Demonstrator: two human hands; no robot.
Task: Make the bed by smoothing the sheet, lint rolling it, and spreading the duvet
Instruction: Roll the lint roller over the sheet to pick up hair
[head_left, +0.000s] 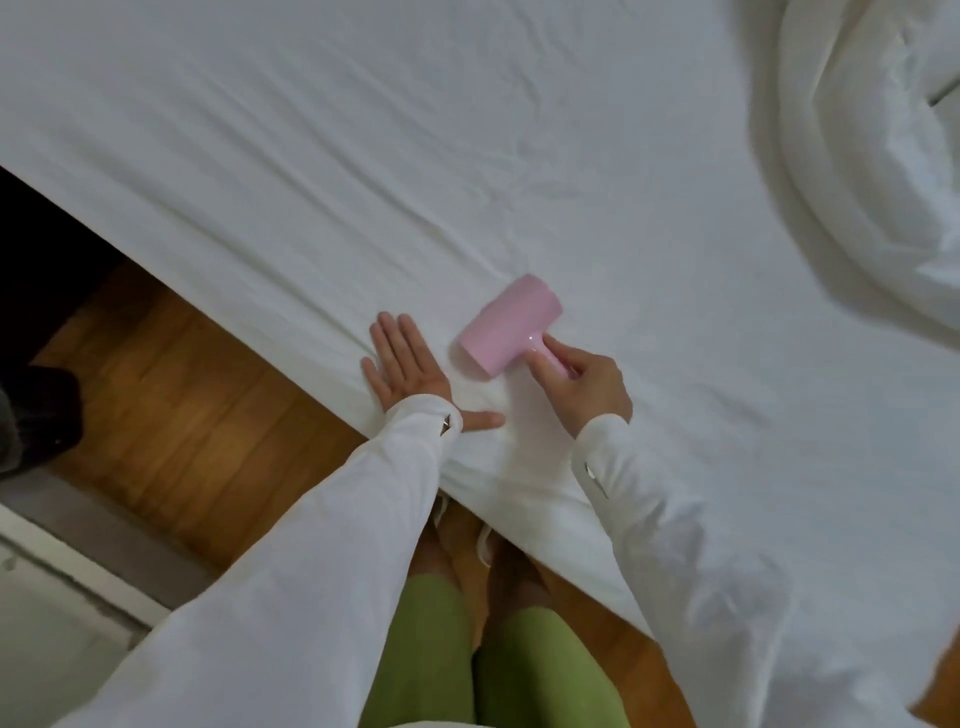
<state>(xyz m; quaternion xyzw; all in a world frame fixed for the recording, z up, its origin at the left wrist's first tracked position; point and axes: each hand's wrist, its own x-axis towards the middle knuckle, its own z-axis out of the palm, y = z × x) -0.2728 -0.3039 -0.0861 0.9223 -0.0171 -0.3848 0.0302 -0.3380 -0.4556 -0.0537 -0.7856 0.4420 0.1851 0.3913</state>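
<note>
Right hand (587, 382) grips the pink lint roller (506, 325).
Left hand (410, 371) lies flat, fingers straight, at the sheet's (467, 156) near edge.

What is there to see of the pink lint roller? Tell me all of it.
The lint roller is pale pink and looks like glossy plastic: a fat cylinder head on a short handle. It lies on the white sheet near the bed's edge, its head angled up and right. The right hand grips the handle; the flat left hand lies beside it, apart.
</note>
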